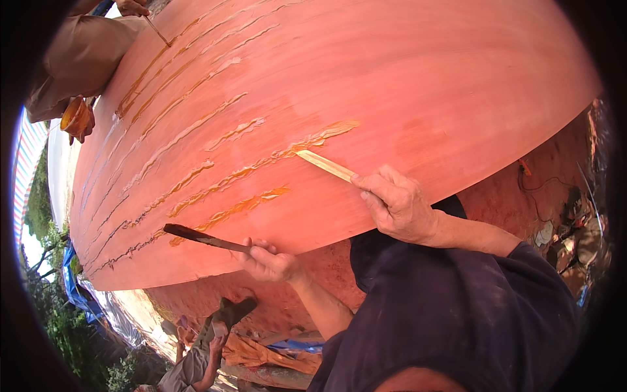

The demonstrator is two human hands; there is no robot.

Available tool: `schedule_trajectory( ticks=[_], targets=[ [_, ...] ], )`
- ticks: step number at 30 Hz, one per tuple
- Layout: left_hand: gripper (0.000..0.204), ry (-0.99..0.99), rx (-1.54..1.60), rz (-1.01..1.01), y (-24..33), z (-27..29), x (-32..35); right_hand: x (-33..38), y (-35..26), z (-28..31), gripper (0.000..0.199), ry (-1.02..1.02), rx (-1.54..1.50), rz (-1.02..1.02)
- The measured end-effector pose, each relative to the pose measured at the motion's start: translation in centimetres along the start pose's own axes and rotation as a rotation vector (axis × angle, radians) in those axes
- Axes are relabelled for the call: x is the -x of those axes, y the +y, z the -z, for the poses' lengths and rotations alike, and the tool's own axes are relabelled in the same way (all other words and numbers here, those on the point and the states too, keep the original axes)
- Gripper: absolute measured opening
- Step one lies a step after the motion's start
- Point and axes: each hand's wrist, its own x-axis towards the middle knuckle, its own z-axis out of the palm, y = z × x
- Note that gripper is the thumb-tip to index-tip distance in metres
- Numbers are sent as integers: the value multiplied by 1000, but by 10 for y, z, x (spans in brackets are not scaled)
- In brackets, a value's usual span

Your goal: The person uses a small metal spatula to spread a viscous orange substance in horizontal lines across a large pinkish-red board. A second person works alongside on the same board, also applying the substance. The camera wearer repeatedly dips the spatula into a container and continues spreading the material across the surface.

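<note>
Head view: pale stick (325, 165) meets long orange streak (281, 154)

The long orange streak lies on a big red curved surface (405, 78), running up and to the right. Just below and right of it, the right hand (395, 202) pinches the pale stick's lower end in a narrow grip. The stick points up and left from that hand, so its long axis cuts across the streak's line; its flat tip appears to rest at the streak's lower edge, nearer the upper right end. Of the two hands, the right is nearer the streak.

Below the streak, the left hand (269, 262) is closed on one end of a dark stick (206, 238), which points left, its tip close to the lower left end of a shorter orange streak (243, 204) underneath the long one. Whether that tip touches the surface, I cannot tell. Well above and left of the long streak, a co-worker's hand (132, 8) holds a thin stick (157, 31) whose end meets the same surface.
</note>
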Motion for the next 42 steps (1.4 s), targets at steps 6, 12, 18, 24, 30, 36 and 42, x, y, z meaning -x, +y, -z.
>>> schedule_trajectory(
  ticks=[6,12,18,24,30,36,42],
  targets=[
    [26,-59,-4,-22,-1,4,-3,7,-1,-15,31,44,62,32],
    [26,-86,-50,-49,-2,7,-4,15,5,1,34,8,114,-52],
    [26,-24,-60,-7,4,0,-1,19,17,14,31,124,109,-44],
    [25,-46,-44,-43,4,-2,-2,16,28,43,24,127,-13,-103],
    [24,-24,-42,-39,1,-2,-3,10,32,65,25,-43,-644,-709],
    [24,-8,-41,-24,1,1,-3,14,29,82,24,52,-429,-534],
    [25,-54,-15,-70,-11,8,-8,14,29,47,31,64,234,55]
  ],
)
